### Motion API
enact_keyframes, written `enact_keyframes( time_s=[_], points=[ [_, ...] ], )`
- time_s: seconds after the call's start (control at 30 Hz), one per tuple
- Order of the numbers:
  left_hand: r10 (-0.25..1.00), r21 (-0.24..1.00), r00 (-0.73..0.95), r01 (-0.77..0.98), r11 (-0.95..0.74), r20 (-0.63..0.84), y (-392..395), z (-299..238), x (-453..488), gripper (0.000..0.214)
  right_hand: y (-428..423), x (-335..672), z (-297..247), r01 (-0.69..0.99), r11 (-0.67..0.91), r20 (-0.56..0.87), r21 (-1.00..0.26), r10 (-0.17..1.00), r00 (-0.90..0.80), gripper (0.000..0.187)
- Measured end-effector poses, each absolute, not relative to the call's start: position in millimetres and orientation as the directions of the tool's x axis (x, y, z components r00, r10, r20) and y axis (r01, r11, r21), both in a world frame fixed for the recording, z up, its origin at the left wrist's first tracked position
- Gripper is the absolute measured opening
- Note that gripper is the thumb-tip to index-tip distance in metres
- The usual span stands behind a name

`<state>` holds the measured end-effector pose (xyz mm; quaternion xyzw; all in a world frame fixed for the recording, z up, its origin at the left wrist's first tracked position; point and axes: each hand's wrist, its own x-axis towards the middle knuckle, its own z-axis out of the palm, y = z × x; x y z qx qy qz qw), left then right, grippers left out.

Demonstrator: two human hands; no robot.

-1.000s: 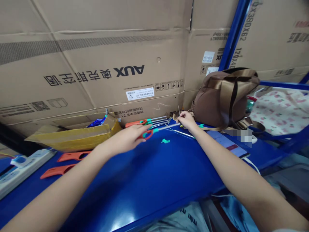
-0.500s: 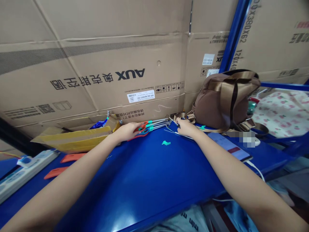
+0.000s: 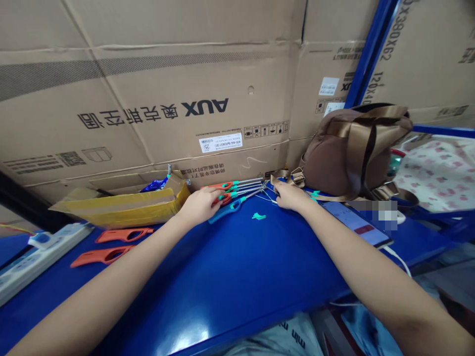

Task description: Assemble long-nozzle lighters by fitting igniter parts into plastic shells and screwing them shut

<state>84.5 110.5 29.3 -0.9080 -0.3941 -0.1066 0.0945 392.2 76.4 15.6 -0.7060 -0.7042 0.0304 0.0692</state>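
My left hand (image 3: 200, 203) rests on the handles of several long-nosed lighters (image 3: 237, 190) with orange, blue and teal grips and thin metal tubes, lying in a row at the back of the blue table (image 3: 230, 267). Its fingers curl over the orange handles. My right hand (image 3: 290, 194) is at the tube tips by the bag strap, fingers pinched on a thin metal rod (image 3: 267, 198). A small teal plastic piece (image 3: 259, 216) lies loose just in front of both hands.
Large cardboard boxes (image 3: 148, 99) wall the table's back. An open yellow-brown carton (image 3: 122, 207) sits left, with two orange handle shells (image 3: 111, 244) and a white power strip (image 3: 33, 257) beyond. A brown bag (image 3: 352, 148) and a phone (image 3: 358, 222) lie right.
My left hand carried a lighter back and set it with the row by the boxes. My right hand lowered to the tube tips.
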Motion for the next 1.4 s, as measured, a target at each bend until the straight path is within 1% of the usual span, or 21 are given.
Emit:
enact_keyframes(
  time_s=[0.17,0.23,0.37,0.5,0.57,0.7,0.83,0.9,0.97,1.13,1.23,1.3,1.4],
  points=[
    [0.655,-0.087,0.708,0.694,-0.715,0.263,99,13,85,0.041,80,393,10,0.994,0.013,0.07,-0.105,0.998,-0.006,0.037],
    [0.649,-0.094,0.713,0.689,-0.718,0.265,98,8,86,0.036,80,392,9,0.995,0.017,0.078,-0.095,0.997,-0.01,0.037],
    [0.674,-0.113,0.697,0.711,-0.694,0.246,103,7,85,0.027,78,387,12,0.996,0.032,0.15,-0.081,0.989,-0.019,0.036],
    [0.695,-0.123,0.686,0.725,-0.678,0.215,107,12,83,0.029,76,381,14,0.994,0.089,0.209,-0.068,0.975,-0.073,0.035],
    [0.7,-0.135,0.684,0.728,-0.672,0.207,107,13,83,0.029,76,379,14,0.991,0.121,0.192,-0.061,0.976,-0.108,0.03],
    [0.703,-0.174,0.675,0.738,-0.652,0.226,99,10,82,0.026,74,378,14,0.988,0.148,0.097,-0.042,0.985,-0.144,0.018],
    [0.698,-0.199,0.67,0.742,-0.64,0.255,88,7,79,0.029,68,382,21,0.996,0.087,-0.018,-0.034,0.996,-0.088,0.018],
    [0.691,-0.204,0.676,0.737,-0.645,0.257,85,5,77,0.03,65,385,26,0.998,0.055,-0.056,-0.031,0.997,-0.057,0.014],
    [0.685,-0.202,0.683,0.73,-0.653,0.255,83,4,77,0.029,63,388,31,0.999,0.026,-0.051,-0.038,0.998,-0.028,0.01],
    [0.681,-0.193,0.678,0.733,-0.652,0.277,88,-1,79,0.028,65,392,37,0.996,-0.064,0.026,-0.066,0.998,0.066,0.018],
    [0.679,-0.191,0.67,0.739,-0.646,0.3,90,-3,82,0.027,65,393,41,0.993,-0.09,0.032,-0.07,0.995,0.092,0.019],
    [0.675,-0.189,0.667,0.741,-0.644,0.316,91,-4,86,0.027,63,394,43,0.996,-0.057,0.012,-0.073,0.998,0.058,0.018],
    [0.666,-0.186,0.668,0.738,-0.649,0.331,91,-5,91,0.03,59,394,42,0.996,0.041,-0.062,-0.077,0.997,-0.046,0.013]
  ],
)
